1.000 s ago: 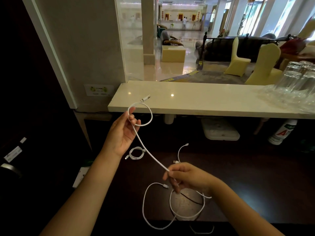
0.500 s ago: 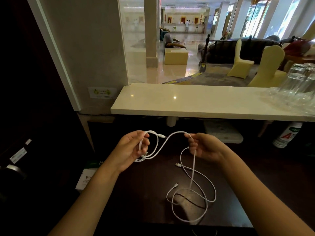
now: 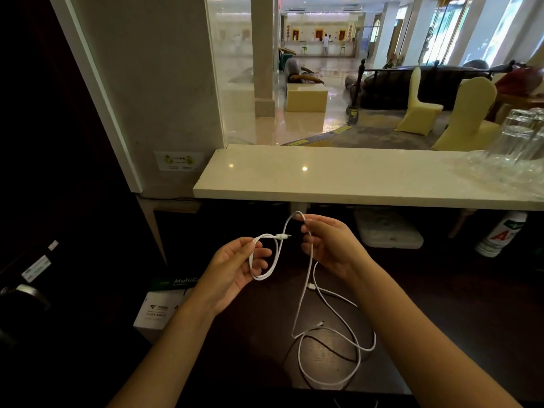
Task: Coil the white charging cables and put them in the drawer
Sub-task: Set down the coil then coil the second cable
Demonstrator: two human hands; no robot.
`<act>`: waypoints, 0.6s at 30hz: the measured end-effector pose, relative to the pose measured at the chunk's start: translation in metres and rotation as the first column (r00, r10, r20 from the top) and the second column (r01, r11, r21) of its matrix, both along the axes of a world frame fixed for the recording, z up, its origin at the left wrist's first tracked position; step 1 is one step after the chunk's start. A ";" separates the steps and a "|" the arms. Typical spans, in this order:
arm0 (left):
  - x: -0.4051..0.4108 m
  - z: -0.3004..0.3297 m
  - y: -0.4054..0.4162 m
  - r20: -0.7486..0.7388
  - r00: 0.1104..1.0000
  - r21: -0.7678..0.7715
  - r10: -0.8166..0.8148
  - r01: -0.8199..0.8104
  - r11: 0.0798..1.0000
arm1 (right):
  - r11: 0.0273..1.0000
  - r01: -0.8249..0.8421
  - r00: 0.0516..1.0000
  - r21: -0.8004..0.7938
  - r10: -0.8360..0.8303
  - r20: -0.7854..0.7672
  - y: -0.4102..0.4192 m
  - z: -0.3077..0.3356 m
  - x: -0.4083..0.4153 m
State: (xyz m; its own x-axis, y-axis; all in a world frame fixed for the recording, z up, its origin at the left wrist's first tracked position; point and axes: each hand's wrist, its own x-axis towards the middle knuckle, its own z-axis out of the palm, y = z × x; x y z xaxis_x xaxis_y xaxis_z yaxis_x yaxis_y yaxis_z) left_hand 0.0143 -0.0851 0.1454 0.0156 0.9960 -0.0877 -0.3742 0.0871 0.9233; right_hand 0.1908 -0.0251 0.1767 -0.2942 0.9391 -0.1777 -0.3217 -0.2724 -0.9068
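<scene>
Left hand [image 3: 232,272] gripping 1 small loop of white cable [image 3: 306,295], right hand [image 3: 329,245] pinching the next stretch just beside it; slack trailing down onto dark desk [image 3: 441,319].

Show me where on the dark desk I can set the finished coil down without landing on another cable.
Bare dark desk lies right of the loose white cable, toward the white bottle. Another bare strip runs between the left forearm and those loops. It is crowded in front of the right hand, where white loops and a black cable overlap. The left hand holds the coil.
</scene>
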 end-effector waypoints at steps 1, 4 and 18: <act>0.000 -0.001 -0.001 -0.004 1.000 -0.003 0.000 0.000 1.000 | 1.000 0.000 1.000 -0.012 0.000 -0.019 0.001 0.000 0.001; 0.000 -0.005 -0.002 -0.042 0.999 -0.006 0.014 -0.014 1.000 | 0.997 -0.052 0.998 0.062 0.054 -0.027 -0.006 0.004 0.001; 0.012 -0.007 0.001 0.243 0.965 -0.050 0.100 -0.091 0.995 | 0.892 -0.297 0.874 0.340 0.110 0.473 -0.060 -0.027 -0.030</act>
State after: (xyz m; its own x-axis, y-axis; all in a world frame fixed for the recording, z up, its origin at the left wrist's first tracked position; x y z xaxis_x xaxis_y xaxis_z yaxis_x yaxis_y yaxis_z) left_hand 0.0267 -0.0839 0.1388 -0.0537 0.9900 -0.1305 -0.5963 0.0730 0.7995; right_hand 0.1611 -0.0852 0.1493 -0.4672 0.8834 0.0361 0.1486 0.1187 -0.9818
